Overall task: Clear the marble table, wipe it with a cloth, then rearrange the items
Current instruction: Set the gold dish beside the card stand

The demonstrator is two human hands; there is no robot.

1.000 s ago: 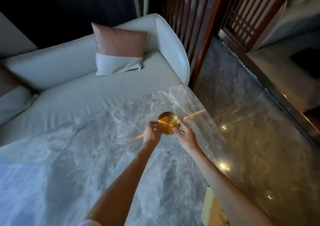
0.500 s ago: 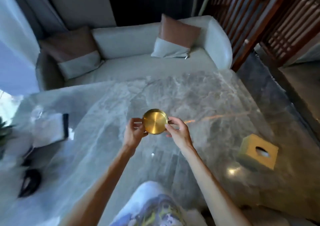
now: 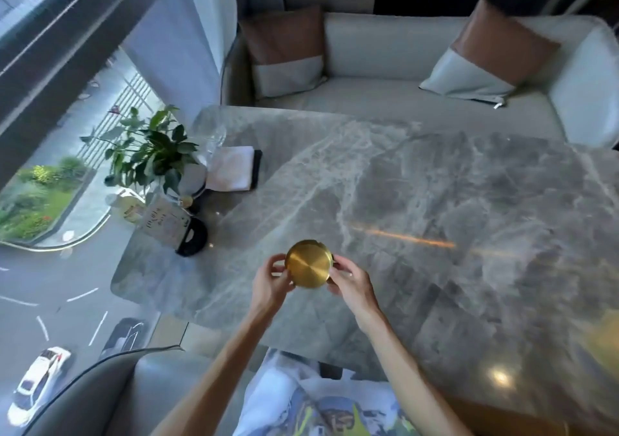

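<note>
A round brass dish (image 3: 308, 264) is held above the grey marble table (image 3: 435, 201), its flat underside toward me. My left hand (image 3: 269, 283) grips its left rim and my right hand (image 3: 350, 280) grips its right rim. Along the table's left edge stand a potted plant (image 3: 147, 154), a folded white cloth on a black tray (image 3: 234, 167), a clear glass (image 3: 212, 134), a printed card in a black stand (image 3: 170, 228) and a small bottle (image 3: 129, 208).
A pale sofa (image 3: 385, 100) with two brown-and-white cushions runs along the table's far side. A window (image 3: 50, 201) over a street is at the left. A grey chair back (image 3: 83, 398) is at the lower left. A blurred yellow thing (image 3: 603, 338) sits at the right edge.
My view has swung left, bringing the plant, the window and the left end of the table into sight. Both hands have carried the brass dish leftward over the table, keeping the same grip.
</note>
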